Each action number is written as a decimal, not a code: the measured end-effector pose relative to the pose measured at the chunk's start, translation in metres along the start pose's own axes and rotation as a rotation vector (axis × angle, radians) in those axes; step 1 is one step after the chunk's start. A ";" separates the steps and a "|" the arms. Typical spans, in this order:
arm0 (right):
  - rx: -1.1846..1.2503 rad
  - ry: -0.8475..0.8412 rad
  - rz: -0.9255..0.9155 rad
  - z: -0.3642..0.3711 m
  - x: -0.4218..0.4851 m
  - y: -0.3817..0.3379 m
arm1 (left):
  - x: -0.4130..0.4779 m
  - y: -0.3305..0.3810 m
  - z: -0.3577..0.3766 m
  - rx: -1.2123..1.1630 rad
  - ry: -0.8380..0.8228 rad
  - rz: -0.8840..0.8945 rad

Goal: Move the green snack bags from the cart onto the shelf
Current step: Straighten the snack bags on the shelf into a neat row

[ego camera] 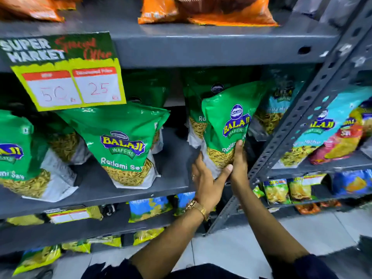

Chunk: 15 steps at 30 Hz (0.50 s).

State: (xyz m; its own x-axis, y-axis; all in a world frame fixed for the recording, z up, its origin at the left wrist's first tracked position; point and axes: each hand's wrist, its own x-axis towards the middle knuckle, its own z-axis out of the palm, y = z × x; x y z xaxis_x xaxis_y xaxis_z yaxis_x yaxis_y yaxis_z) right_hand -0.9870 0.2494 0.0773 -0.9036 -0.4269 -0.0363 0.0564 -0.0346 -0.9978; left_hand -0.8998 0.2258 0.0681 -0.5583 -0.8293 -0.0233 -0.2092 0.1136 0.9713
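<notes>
I hold a green snack bag [225, 127] upright at the right end of the grey shelf [173, 164]. My left hand [207, 180] cups its lower left corner from below. My right hand [239, 160] presses on its lower right side. Another green bag [196, 109] stands right behind it. More green bags stand on the same shelf: one in the middle [122, 141] and one at the far left [18, 154], with others behind them. The cart is not in view.
A special-offer price sign [66, 77] hangs from the shelf above. A perforated grey upright [298, 117] stands just right of my hands. Beyond it are light blue bags [318, 127]. Orange bags [221, 11] lie on the top shelf. Lower shelves hold yellow and blue packets.
</notes>
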 end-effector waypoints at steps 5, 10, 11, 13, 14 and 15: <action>-0.057 0.019 -0.062 0.006 -0.007 0.015 | 0.012 0.005 0.002 0.017 0.075 -0.029; -0.042 0.058 -0.149 0.002 -0.001 0.018 | 0.034 0.003 -0.011 0.067 0.004 -0.065; -0.014 0.050 -0.140 0.002 0.003 0.014 | 0.038 0.003 -0.012 0.041 -0.023 -0.060; 0.033 0.027 -0.120 0.004 0.010 0.011 | 0.042 0.003 -0.011 -0.036 -0.052 -0.041; 0.043 0.017 -0.119 0.005 0.012 0.012 | 0.042 0.004 -0.011 -0.058 -0.056 -0.039; 0.045 0.018 -0.126 0.005 0.013 0.012 | 0.041 0.006 -0.011 -0.073 -0.058 -0.030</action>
State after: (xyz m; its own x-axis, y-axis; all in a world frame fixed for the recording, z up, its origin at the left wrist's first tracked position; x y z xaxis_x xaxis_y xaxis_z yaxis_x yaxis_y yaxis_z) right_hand -0.9960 0.2387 0.0648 -0.9123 -0.4000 0.0881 -0.0396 -0.1278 -0.9910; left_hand -0.9150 0.1861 0.0752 -0.5986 -0.7985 -0.0643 -0.1690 0.0474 0.9845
